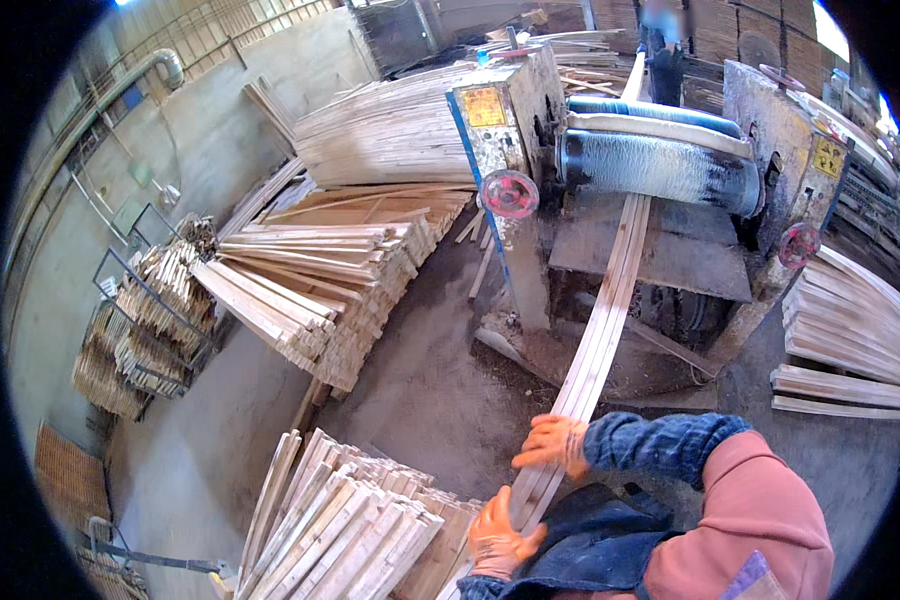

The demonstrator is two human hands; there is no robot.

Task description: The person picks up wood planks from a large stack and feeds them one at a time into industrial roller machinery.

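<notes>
The floor (420, 370) is grey and dusty, spreading between piles of pale wood in a large workshop. A pale wall (220, 110) runs along the left side, with a thick pipe (170, 68) fixed along it. Bundled sticks (155, 320) stand in metal frames by that wall; a tall stack (390, 125) rises farther back, with a lower pile (355, 280) in front of it. Another heap (345, 535) lies near the person's left, and more boards (850, 320) lie on the floor at the right.

A worn machine with a big roller (660, 172) and red handwheels (510, 194) stands ahead. The long strips (595, 350) slope from the roller down to the person's hands, side by side. Beyond the machine, another person (663, 60) stands near more wood.

Both hands wear orange gloves. The left hand (500, 537) holds the strips at the near end, thumb over them, fingers at their left edge. The right hand (554, 446) lies across them farther up, fingers slightly apart; whether they grip, I cannot tell.
</notes>
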